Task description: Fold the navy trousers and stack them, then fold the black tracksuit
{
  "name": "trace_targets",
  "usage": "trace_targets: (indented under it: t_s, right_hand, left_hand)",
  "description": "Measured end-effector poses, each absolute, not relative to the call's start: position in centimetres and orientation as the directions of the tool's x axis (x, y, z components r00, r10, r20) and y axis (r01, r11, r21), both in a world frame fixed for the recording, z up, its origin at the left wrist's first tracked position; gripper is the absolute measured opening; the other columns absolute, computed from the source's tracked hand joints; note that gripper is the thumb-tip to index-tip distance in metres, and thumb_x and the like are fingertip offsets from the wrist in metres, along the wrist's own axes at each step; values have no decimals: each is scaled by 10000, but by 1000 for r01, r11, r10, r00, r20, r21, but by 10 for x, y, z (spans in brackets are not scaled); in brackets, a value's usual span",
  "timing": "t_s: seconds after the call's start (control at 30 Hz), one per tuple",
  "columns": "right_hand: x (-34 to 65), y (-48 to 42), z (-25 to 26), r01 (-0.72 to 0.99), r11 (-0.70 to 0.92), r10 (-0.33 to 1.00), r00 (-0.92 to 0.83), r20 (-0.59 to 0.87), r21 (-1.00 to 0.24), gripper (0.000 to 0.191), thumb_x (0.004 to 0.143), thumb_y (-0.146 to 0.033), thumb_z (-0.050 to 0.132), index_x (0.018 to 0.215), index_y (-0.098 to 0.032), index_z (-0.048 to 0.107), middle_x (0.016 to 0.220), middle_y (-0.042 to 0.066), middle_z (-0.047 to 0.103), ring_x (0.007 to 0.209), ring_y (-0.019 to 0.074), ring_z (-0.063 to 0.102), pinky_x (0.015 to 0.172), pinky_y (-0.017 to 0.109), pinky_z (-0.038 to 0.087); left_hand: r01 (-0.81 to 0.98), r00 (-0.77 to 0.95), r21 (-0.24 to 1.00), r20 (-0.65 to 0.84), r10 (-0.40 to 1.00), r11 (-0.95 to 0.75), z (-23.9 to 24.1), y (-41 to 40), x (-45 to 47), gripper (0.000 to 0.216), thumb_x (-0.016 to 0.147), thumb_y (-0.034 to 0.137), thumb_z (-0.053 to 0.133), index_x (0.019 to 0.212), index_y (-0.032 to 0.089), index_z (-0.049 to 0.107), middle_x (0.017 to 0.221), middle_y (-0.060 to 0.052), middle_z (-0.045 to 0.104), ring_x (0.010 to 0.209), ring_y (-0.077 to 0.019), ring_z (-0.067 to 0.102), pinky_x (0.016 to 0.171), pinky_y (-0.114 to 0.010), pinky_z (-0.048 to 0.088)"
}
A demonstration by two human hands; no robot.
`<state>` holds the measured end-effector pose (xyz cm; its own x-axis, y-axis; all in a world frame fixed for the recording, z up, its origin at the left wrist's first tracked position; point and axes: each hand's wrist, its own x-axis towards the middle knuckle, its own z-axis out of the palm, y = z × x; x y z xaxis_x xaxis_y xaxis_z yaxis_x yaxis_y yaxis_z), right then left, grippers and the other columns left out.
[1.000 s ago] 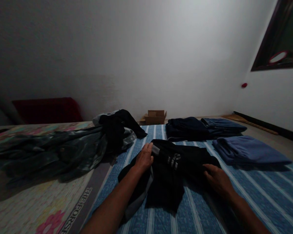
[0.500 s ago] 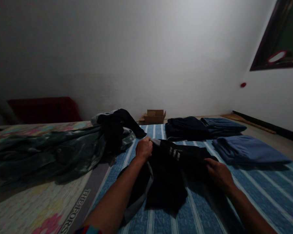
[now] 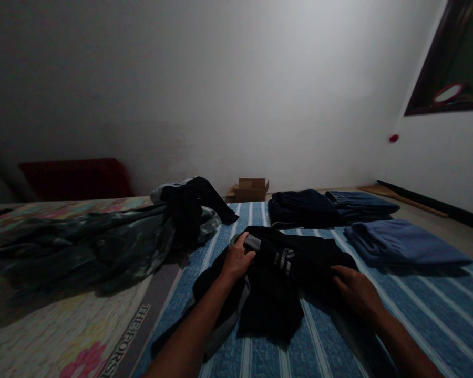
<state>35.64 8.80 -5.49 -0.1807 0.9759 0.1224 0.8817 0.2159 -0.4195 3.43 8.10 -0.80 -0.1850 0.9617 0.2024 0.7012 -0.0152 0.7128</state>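
Head view: the black garment (image 3: 284, 273) lies at centre frame on the blue striped bed cover (image 3: 418, 315). The left hand (image 3: 238, 258) grasps its grey-banded edge. The right hand (image 3: 357, 291) rests flat, unclenched, on its right side. Folded clothes (image 3: 398, 244) lie at right, a crumpled heap (image 3: 102, 247) at left.

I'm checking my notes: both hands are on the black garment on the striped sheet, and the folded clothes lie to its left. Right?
No. The head view shows the folded clothes to the right of the black garment, not its left. The left hand and right hand are indeed on it, on the striped sheet.
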Motion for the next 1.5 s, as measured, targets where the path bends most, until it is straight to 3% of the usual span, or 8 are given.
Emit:
trace_targets:
  t_s: [0.1,0.33,0.53,0.8,0.97,1.2,1.37,1.5]
  right_hand:
    - [358,86,-54,879,227,974,-194,120,-419,323,838,-231,400,1032,-220,657,967,43,682,868,198,630,720,276,438]
    - [357,87,-49,876,227,973,-183,142,-425,321,841,-215,404,1034,-220,661,960,31,695,859,184,641,712,257,443]
    - [358,97,-44,903,142,982,-77,174,-404,341,888,-269,369,1081,-231,648,913,46,701,825,206,649,672,275,424]
    - [358,94,-44,917,143,984,-92,151,-371,313,867,-261,412,1055,-236,661,897,47,696,835,207,636,662,266,405]
    - [362,84,-39,912,179,980,-132,149,-368,285,847,-239,437,1006,-245,674,887,29,695,806,185,634,646,250,395]
    - [364,94,-32,907,170,974,-96,205,-385,264,836,-237,448,940,-241,691,838,29,696,764,184,628,632,249,387]
    - [374,104,-26,903,89,957,38,286,-420,316,846,-257,402,968,-205,688,877,73,693,791,219,624,656,283,401]
    - [390,103,-23,896,14,925,157,346,-444,348,821,-243,391,1001,-181,682,876,95,687,814,240,615,683,306,412]
  left_hand:
    - [682,-123,730,173,977,-43,-8,81,36,549,724,159,531,1270,170,478,693,33,631,565,-123,597,580,-244,479]
    - [701,-110,709,216,970,-79,5,86,41,148,698,172,548,804,174,650,714,18,649,697,-149,624,661,-257,488]
    - [711,-159,695,303,940,-104,19,92,46,267,794,230,490,1026,189,617,973,-20,685,926,-180,633,850,-303,480]
    - [781,-35,615,209,977,-104,0,83,48,650,640,85,611,1275,147,489,1327,-84,527,1251,-212,452,1070,-337,323]
    - [817,-43,571,200,979,-81,-3,80,44,588,645,86,603,1224,173,545,1255,-65,587,1191,-212,510,1035,-326,359]
    - [835,-129,548,286,949,-52,17,90,45,145,740,215,549,812,207,675,843,-11,692,869,-195,629,827,-291,460]
    - [814,-139,573,353,925,-96,39,77,65,154,792,265,522,841,201,653,851,-4,683,842,-166,619,791,-252,444]
    - [801,30,560,316,948,-211,40,42,86,139,798,291,541,802,204,649,756,9,661,743,-147,608,716,-238,437]
